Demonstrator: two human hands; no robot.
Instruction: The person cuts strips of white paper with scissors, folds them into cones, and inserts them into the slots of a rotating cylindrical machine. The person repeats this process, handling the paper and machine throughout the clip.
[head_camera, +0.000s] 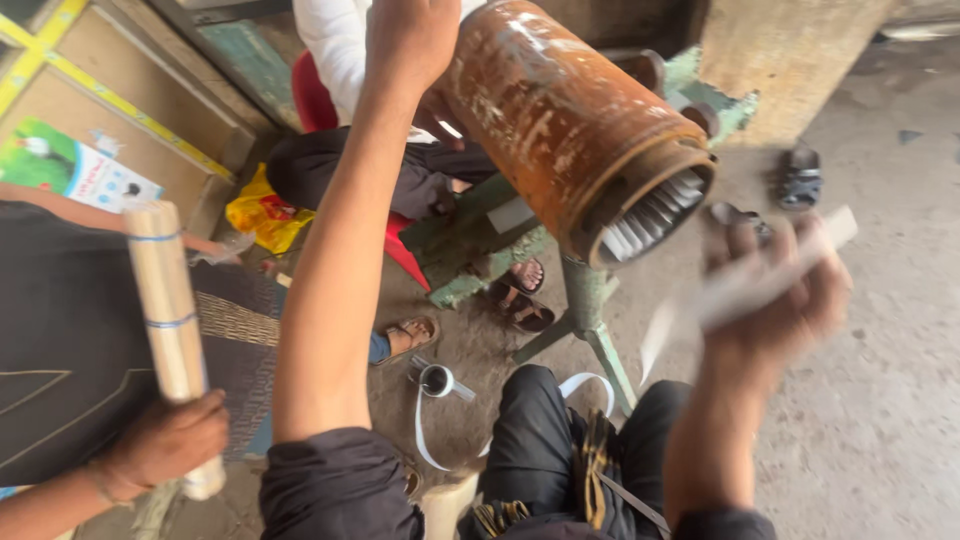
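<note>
A rusty orange metal cylinder (560, 120) lies tilted on a green metal stand (585, 300), its open end showing pale slats (655, 215). My left hand (410, 40) rests on the cylinder's upper left side, arm stretched up. Blurred at the right, my right hand (775, 290) is shut on a thin pale strip (745, 285), a little right of and below the cylinder's open end.
At the left another person's hand (165, 440) grips a banded bundle of pale sticks (170, 320). A seated person in white top and dark trousers (340, 165) is behind the stand, feet in sandals (520, 300). A tape roll (437, 380) and a sandal (800, 178) lie on the ground.
</note>
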